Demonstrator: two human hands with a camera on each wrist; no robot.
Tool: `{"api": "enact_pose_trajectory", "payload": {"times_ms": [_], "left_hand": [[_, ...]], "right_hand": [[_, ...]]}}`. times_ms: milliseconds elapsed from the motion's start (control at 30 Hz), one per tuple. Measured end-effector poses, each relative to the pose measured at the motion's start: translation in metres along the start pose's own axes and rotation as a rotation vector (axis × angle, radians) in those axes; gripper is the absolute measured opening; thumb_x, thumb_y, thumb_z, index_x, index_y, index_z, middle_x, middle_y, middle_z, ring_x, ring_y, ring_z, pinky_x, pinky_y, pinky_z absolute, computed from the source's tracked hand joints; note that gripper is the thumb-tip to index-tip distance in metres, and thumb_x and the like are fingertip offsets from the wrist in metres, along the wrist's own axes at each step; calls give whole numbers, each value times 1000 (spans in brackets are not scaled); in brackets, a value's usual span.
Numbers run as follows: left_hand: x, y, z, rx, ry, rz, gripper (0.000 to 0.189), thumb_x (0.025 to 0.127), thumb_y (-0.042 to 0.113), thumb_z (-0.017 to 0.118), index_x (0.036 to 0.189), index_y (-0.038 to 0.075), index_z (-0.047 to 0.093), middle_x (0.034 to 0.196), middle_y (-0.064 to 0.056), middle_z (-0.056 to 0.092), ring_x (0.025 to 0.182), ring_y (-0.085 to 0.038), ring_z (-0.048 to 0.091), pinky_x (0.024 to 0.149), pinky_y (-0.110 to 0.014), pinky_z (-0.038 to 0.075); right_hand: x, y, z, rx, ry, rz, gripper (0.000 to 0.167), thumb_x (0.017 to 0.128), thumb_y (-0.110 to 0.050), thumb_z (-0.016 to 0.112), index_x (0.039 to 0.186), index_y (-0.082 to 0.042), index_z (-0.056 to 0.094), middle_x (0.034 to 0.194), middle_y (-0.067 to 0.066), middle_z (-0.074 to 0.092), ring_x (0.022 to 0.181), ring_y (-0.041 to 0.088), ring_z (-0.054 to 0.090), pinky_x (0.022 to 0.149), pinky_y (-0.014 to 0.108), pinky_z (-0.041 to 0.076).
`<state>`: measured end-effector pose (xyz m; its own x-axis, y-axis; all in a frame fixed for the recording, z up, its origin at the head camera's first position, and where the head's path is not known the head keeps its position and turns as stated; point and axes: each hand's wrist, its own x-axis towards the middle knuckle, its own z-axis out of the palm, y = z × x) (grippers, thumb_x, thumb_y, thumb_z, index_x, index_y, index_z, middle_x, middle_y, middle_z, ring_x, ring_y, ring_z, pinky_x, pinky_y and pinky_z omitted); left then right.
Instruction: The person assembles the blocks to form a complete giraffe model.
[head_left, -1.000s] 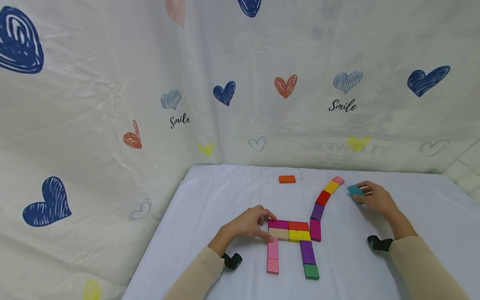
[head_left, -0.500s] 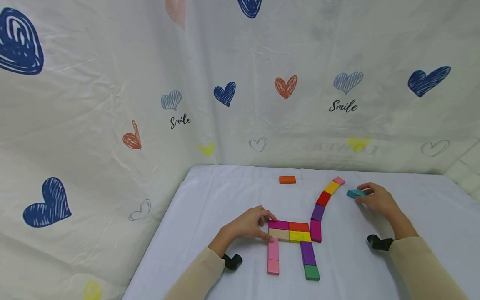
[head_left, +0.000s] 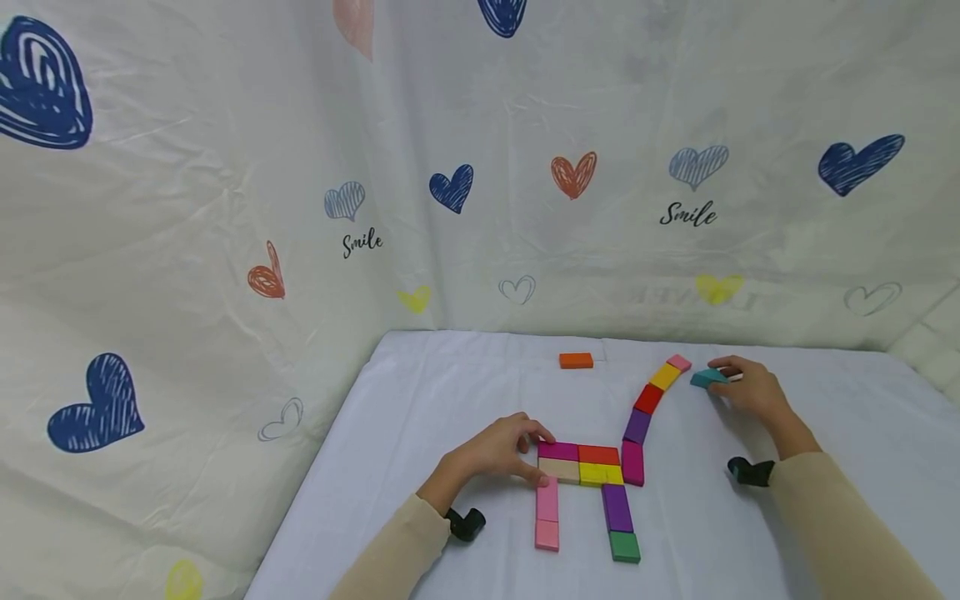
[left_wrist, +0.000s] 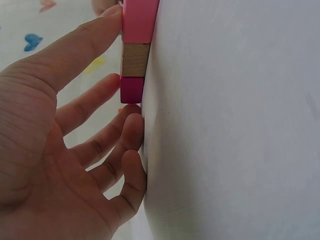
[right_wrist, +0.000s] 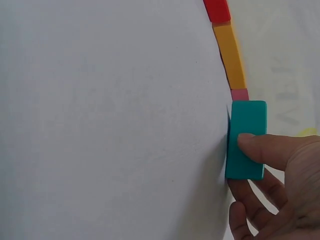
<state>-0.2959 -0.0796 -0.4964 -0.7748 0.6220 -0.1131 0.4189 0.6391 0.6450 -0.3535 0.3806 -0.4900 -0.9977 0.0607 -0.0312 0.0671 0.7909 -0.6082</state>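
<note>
My right hand (head_left: 753, 392) pinches a teal block (head_left: 708, 378), its thumb (right_wrist: 252, 145) across the broad face in the right wrist view. The block is held just right of a small pink block (head_left: 679, 363), which ends a curved row of a magenta, a purple (head_left: 637, 426), a red and a yellow block (head_left: 665, 376). My left hand (head_left: 497, 447) rests at the left end of the flat block figure, fingers loosely bent. In the left wrist view its thumb touches the pink block (left_wrist: 138, 20), and its index fingertip lies beside the wooden (left_wrist: 135, 60) and magenta blocks (left_wrist: 132, 90).
An orange block (head_left: 576, 361) lies alone near the table's back edge. Two block legs run toward the front, one pink (head_left: 547, 536), the other purple with a green end (head_left: 625, 547). A white sheet with printed hearts hangs behind the white-covered table (head_left: 420, 392).
My right hand has shifted slightly up and left with the teal block, bringing it nearer the small pink block. The teal block has tilted. My left hand has stayed in place.
</note>
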Motion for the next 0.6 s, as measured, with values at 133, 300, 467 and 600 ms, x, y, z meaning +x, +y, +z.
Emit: {"api": "enact_pose_trajectory", "payload": {"times_ms": [133,300,467,600], "left_hand": [[1,0,1,1,1,-1,53,78,38,89,125,34,67,112,13,59,97,-3,53,77,-18,51],[1,-1,2,3,1,-4,53,78,39,89,126,35,67,112,13,59,97,-3,53,77,-18,51],[1,-1,1,-1,0,-12,53,78,39,89,126,35,66,112,13,59,98,-3,53,76,-18,51],[1,-1,0,-4,-2,-12,53,78,39,89,126,35,66,112,13,59,98,-3,53,76,-18,51]], "right_hand": [[2,-4,0,1,15,-14,50,97,-15,64,139,7,49,135,38,48,113,53,52,87,54,54],[6,-5,4,8,25,-6,48,98,-14,63,139,6,49,136,38,48,113,53,50,90,57,53],[12,-5,7,16,39,-9,47,98,-13,62,139,5,50,136,39,48,113,53,49,90,58,53],[16,-5,9,12,50,-10,47,98,-14,62,139,4,50,135,39,48,113,53,49,89,58,52]]}}
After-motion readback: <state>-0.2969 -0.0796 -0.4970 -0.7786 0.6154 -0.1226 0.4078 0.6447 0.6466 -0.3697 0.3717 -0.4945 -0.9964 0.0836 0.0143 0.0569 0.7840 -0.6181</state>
